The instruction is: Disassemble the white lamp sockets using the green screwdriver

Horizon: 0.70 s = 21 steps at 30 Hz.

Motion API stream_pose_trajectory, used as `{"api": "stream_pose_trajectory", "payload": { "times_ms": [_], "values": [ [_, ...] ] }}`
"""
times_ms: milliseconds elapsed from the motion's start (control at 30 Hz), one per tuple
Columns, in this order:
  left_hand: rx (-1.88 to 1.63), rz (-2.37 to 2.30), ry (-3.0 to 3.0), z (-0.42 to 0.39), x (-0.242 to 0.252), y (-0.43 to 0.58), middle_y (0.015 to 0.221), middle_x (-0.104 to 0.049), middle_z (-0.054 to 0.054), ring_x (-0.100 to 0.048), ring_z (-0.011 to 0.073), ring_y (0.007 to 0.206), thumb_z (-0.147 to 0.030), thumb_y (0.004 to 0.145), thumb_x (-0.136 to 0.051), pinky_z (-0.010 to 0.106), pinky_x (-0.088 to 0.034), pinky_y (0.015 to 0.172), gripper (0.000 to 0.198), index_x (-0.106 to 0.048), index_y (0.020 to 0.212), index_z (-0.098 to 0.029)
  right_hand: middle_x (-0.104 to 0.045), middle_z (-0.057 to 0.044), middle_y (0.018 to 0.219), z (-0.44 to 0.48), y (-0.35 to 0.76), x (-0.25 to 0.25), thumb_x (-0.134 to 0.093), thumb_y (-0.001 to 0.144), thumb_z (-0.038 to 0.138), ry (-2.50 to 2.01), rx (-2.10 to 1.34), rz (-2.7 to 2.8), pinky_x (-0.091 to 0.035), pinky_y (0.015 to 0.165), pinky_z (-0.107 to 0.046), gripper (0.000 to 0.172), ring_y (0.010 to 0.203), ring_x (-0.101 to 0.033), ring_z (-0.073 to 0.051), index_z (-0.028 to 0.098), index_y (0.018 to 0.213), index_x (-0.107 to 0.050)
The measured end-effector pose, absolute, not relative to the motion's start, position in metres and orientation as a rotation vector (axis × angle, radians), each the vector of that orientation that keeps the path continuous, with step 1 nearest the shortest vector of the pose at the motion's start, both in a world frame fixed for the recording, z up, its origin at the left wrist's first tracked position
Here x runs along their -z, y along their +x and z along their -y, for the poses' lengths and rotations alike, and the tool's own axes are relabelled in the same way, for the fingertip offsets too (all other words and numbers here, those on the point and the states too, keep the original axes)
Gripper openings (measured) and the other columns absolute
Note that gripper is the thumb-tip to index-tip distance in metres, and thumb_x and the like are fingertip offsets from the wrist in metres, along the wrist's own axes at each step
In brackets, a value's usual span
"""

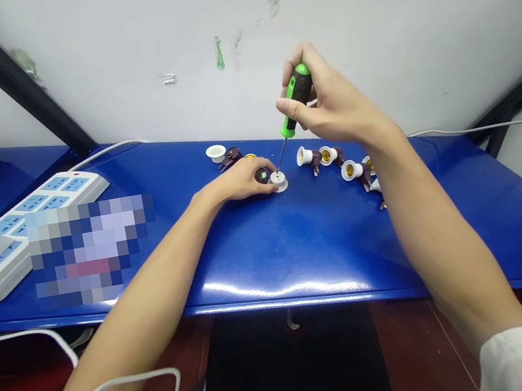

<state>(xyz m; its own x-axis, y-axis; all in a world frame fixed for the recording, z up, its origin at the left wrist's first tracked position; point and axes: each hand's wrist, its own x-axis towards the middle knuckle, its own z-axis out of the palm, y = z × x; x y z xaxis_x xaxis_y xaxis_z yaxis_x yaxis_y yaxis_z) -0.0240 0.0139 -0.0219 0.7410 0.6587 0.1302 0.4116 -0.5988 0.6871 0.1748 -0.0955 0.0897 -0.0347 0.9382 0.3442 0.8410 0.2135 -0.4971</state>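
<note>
My right hand (325,101) is closed round a green-and-black screwdriver (293,98), held upright and a little tilted. Its thin tip rests on a small round white part (279,181) lying on the blue table (299,242). My left hand (243,178) lies on the table beside that white part, fingers curled and pinching it together with a small dark piece (263,174).
Several white-and-brown lamp-socket plugs (329,157) lie in a row right of the white part. A white cap (216,153) and a brown plug body (232,156) sit behind my left hand. A white power strip (20,226) occupies the left; cables run along the wall and below the table edge.
</note>
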Motion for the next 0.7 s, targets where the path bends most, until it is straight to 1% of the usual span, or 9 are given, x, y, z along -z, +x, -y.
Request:
{"api": "stream_pose_trajectory", "payload": {
  "times_ms": [200,300,400,500,567,700],
  "values": [
    [-0.459,-0.787,2.363,-0.016,0.025,-0.025,0.092,-0.073,0.004,-0.067,0.025,0.087,-0.039,0.07,-0.09,0.034,-0.049,0.083,0.038,-0.083,0.103,-0.024,-0.078,-0.005,0.114,0.094,0.176,-0.088,-0.063,0.103,0.062,-1.6,-0.219,1.909,-0.056,0.074,-0.037,0.045,0.095,-0.076,-0.027,0.035,0.139,-0.054],
    [-0.471,-0.787,2.327,-0.015,0.024,-0.025,0.09,-0.073,0.003,-0.067,0.0236,0.086,-0.038,0.068,-0.09,0.033,-0.049,0.082,0.037,-0.083,0.101,-0.024,-0.079,-0.004,0.114,0.095,0.177,-0.089,-0.063,0.102,0.065,-1.608,-0.22,1.9,-0.056,0.073,-0.037,0.046,0.098,-0.077,-0.028,0.037,0.137,-0.055],
    [-0.462,-0.79,2.317,-0.015,0.024,-0.025,0.09,-0.073,0.002,-0.067,0.0227,0.084,-0.037,0.067,-0.09,0.033,-0.049,0.081,0.037,-0.082,0.1,-0.023,-0.08,-0.004,0.109,0.097,0.178,-0.091,-0.064,0.1,0.07,-1.587,-0.235,1.883,-0.056,0.072,-0.038,0.049,0.099,-0.078,-0.03,0.037,0.135,-0.055],
    [-0.425,-0.789,2.387,-0.016,0.024,-0.025,0.094,-0.073,0.004,-0.066,0.0228,0.086,-0.04,0.072,-0.087,0.032,-0.048,0.081,0.039,-0.082,0.106,-0.022,-0.079,-0.004,0.105,0.098,0.179,-0.091,-0.066,0.098,0.072,-1.559,-0.258,1.864,-0.056,0.071,-0.038,0.049,0.098,-0.078,-0.029,0.037,0.13,-0.056],
    [-0.404,-0.785,2.43,-0.016,0.024,-0.025,0.096,-0.074,0.005,-0.067,0.023,0.088,-0.042,0.075,-0.083,0.032,-0.048,0.081,0.041,-0.081,0.11,-0.02,-0.078,-0.003,0.103,0.097,0.18,-0.089,-0.069,0.097,0.071,-1.508,-0.292,1.867,-0.056,0.071,-0.037,0.048,0.095,-0.077,-0.028,0.035,0.126,-0.056],
    [-0.339,-0.768,2.502,-0.014,0.021,-0.026,0.1,-0.074,0.006,-0.067,0.0216,0.089,-0.044,0.08,-0.078,0.03,-0.048,0.082,0.045,-0.08,0.117,-0.018,-0.072,-0.002,0.094,0.087,0.182,-0.082,-0.079,0.093,0.063,-1.294,-0.349,1.867,-0.052,0.064,-0.034,0.044,0.081,-0.072,-0.023,0.031,0.112,-0.055]
  ]
}}
